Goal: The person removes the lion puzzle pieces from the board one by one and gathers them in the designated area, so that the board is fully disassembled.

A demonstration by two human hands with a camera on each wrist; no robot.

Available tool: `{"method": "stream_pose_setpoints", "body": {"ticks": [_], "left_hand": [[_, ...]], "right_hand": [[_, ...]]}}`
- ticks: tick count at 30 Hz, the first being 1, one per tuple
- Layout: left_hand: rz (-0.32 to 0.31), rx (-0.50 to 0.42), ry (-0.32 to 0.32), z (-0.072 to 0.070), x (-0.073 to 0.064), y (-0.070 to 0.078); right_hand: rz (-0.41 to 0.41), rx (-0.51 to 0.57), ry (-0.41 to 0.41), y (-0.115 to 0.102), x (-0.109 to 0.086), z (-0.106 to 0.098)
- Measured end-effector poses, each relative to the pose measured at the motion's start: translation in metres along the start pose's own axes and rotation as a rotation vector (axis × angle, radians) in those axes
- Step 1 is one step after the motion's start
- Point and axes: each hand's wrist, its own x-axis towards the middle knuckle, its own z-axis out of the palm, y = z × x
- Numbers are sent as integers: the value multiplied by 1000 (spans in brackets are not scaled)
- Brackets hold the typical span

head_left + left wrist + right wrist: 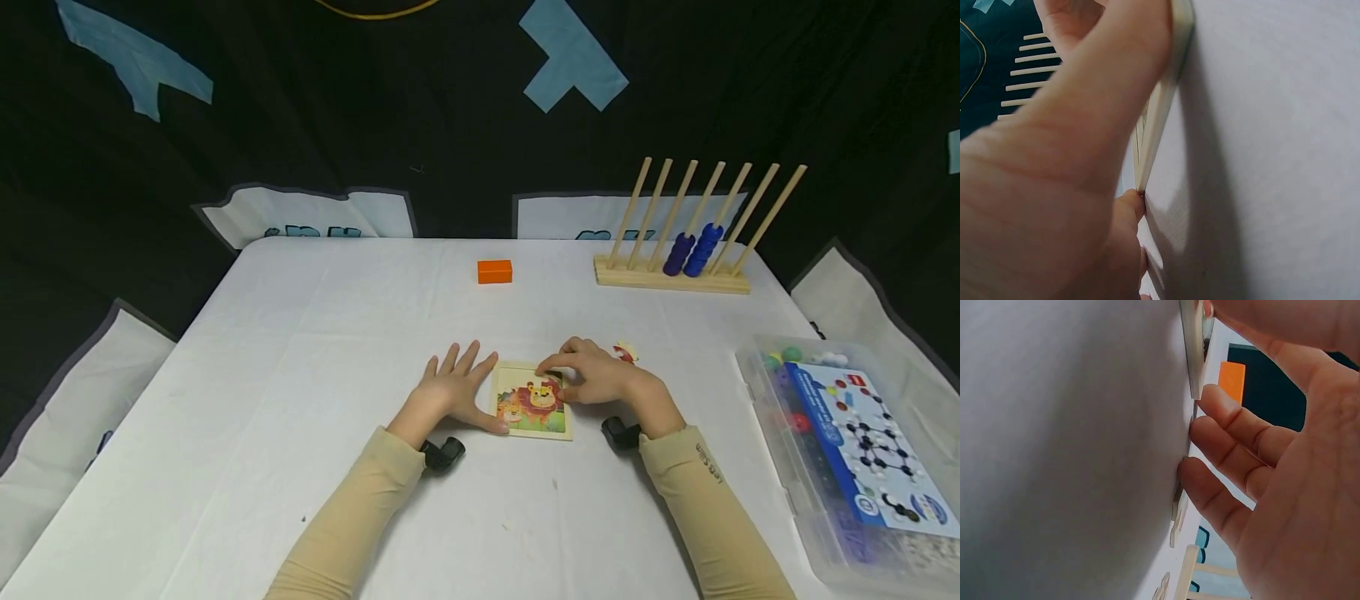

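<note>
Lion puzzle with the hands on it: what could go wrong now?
The lion puzzle might slide or turn if the left hand, at its left side, and the right hand, at its upper right, push unevenly. Also, a small red-and-yellow piece lies just beyond the right hand, so a careless move could knock it away.

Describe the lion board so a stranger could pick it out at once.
Start at the white table and look between the left hand and the right hand. There lies the lion board, a small flat panel with a pale rim. Unlike the plain orange block farther back, it bears a colourful picture of a lion.
</note>
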Motion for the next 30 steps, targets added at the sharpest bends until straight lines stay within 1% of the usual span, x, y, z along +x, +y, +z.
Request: {"method": "stream_pose_setpoints", "body": {"ticks": [4,7,14,18,23,27,30], "left_hand": [[3,-3,3,0,0,0],[1,-7,2,0,-1,0],[-1,-13,6,0,-1,0],[-5,-7,2,0,-1,0],[-7,-7,-7,0,1,-1],[-9,-6,-20,1,2,-1],[-6,-5,-20,1,3,-1]], "right_hand": [[4,-8,0,0,0,1],[-3,17,7,0,1,1],[-100,107,34,3,3,-1],[-145,89,48,2,4,-2],[-178,51,78,1,6,-1],[-154,131,104,3,4,-3],[-116,239,139,9,-1,-10]]}}
